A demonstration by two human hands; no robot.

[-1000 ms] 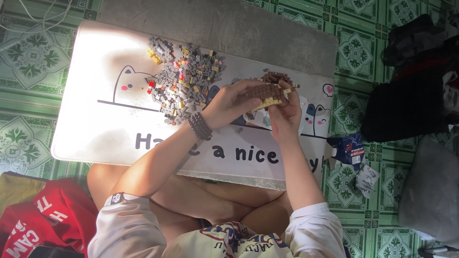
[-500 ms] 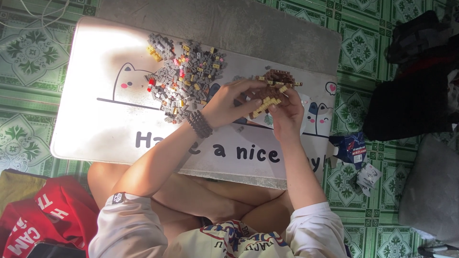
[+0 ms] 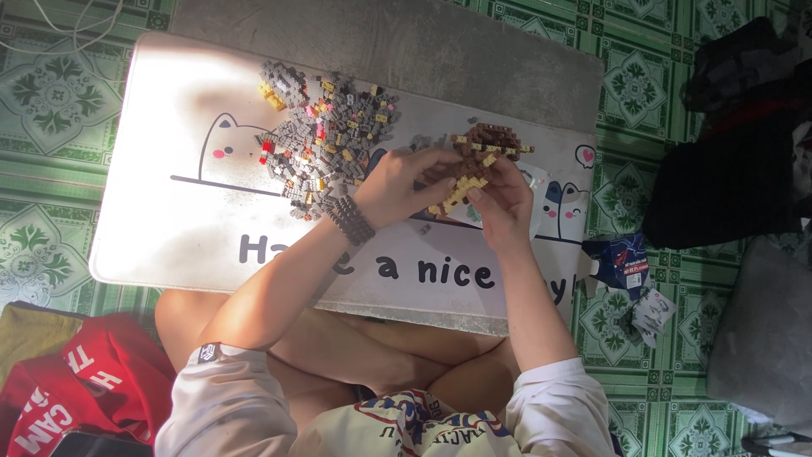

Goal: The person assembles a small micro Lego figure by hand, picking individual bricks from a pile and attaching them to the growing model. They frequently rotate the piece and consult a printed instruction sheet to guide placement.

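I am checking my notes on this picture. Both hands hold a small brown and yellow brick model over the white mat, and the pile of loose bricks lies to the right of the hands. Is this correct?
Not quite. In the head view the pile of loose bricks lies to the left of the hands, not the right. The rest holds: the left hand and right hand hold the brown and yellow model over the white mat.

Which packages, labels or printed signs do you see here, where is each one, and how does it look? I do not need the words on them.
Mat: under the bricks, white rectangle with cat drawings and dark lettering.
Blue box: on the floor right of the mat, small, torn open, blue with a white label.
Crumpled paper: just below the box, white with dark print.
Red cloth: bottom left, red with white letters.
Sleeve tag: on the left sleeve, small and dark.
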